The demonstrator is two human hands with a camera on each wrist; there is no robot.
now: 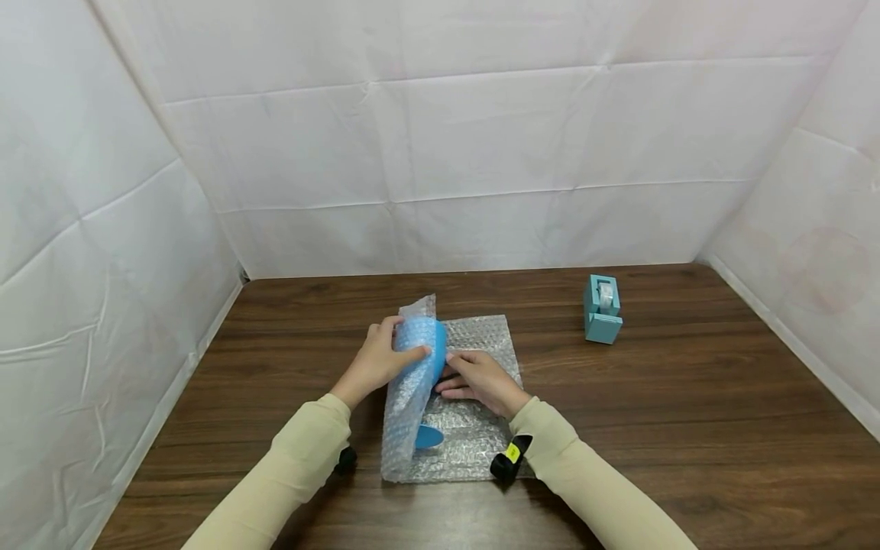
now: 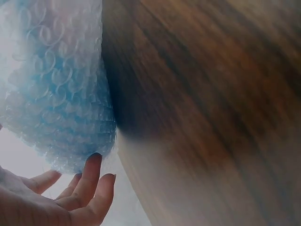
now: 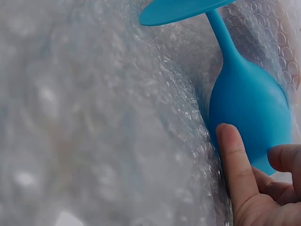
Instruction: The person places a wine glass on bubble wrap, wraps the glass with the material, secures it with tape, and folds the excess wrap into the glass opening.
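Note:
A blue goblet [image 3: 249,99] with a stem and a round foot [image 1: 429,437] lies on its side on a sheet of bubble wrap [image 1: 474,428]. The sheet's left part is folded up over the bowl. My left hand [image 1: 376,359] grips this flap against the bowl, thumb on the near side and fingers toward the rim. In the left wrist view, its fingertips [image 2: 93,162] press the bubble wrap [image 2: 61,103], with blue showing through. From the right, my right hand [image 1: 477,378] holds the bowl between thumb and fingers, as the right wrist view shows.
A teal tape dispenser [image 1: 603,309] with a roll of clear tape stands at the back right of the wooden table [image 1: 687,397]. White sheeting [image 1: 481,137] walls the table at the back and on both sides.

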